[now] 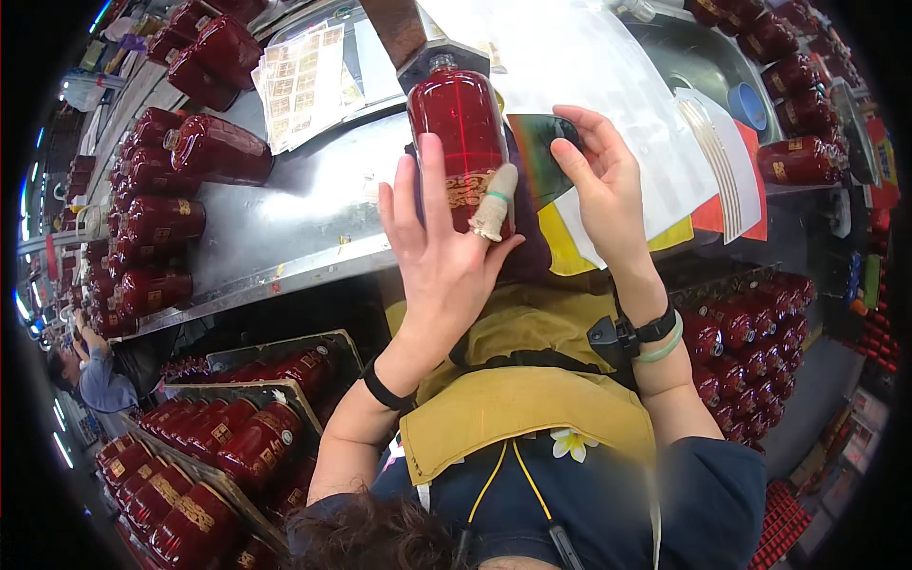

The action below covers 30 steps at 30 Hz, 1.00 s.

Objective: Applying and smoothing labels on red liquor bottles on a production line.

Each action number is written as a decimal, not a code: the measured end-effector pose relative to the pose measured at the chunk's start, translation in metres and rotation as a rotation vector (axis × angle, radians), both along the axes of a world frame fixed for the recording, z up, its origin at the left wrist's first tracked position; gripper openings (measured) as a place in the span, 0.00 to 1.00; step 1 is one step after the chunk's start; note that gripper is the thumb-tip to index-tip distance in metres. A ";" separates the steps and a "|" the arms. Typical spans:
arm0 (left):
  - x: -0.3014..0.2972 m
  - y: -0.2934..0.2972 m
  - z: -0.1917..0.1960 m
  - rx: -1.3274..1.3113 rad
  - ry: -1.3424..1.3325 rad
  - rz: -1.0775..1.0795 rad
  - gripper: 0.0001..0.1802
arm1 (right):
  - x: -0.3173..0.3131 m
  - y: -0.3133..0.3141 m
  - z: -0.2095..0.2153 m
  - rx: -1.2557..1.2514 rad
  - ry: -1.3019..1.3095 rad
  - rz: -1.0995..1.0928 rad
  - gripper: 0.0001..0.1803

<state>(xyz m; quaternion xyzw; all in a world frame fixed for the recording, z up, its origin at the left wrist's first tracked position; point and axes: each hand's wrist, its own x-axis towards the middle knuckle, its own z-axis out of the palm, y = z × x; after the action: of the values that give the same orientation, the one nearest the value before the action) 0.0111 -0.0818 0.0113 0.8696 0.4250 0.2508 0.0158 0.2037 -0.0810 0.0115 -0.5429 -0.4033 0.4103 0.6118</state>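
Note:
A glossy dark red bottle (454, 122) lies on its side at the table's front edge, its neck toward a metal stand (432, 59). Thin red light lines cross it, and gold ornament (465, 189) shows near its base. My left hand (445, 249) rests over the base with its fingers stretched and spread. One of those fingers wears a pale cloth sleeve with a green band (495, 199). Just right of the bottle, my right hand (606, 180) pinches a dark translucent sheet (538, 152) between thumb and fingers. Dark cloth (521, 245) shows beneath the bottle.
Printed gold label sheets (302, 84) lie left of the stand. Red bottles (220, 150) crowd the table's left side; more bottles (803, 161) line the far right. Crates of bottles (233, 439) stand below on both sides. A blue cup (748, 104) sits in a sink.

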 end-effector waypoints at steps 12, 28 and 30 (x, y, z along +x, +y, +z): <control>-0.020 0.008 -0.049 -0.342 -0.574 0.065 0.54 | -0.003 -0.004 0.018 0.738 -1.049 0.355 0.16; -0.018 0.004 -0.033 -0.109 -0.601 0.051 0.48 | 0.004 0.034 0.029 0.875 -1.334 0.088 0.15; -0.020 0.004 -0.036 -0.119 -0.596 0.026 0.50 | 0.000 0.013 0.014 0.975 -1.333 0.289 0.15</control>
<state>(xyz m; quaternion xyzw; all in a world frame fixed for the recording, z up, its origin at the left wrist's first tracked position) -0.0092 -0.0775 -0.0244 0.7498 0.4266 0.4697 0.1878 0.2038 -0.0684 0.0259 -0.2893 -0.8782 -0.1425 0.3531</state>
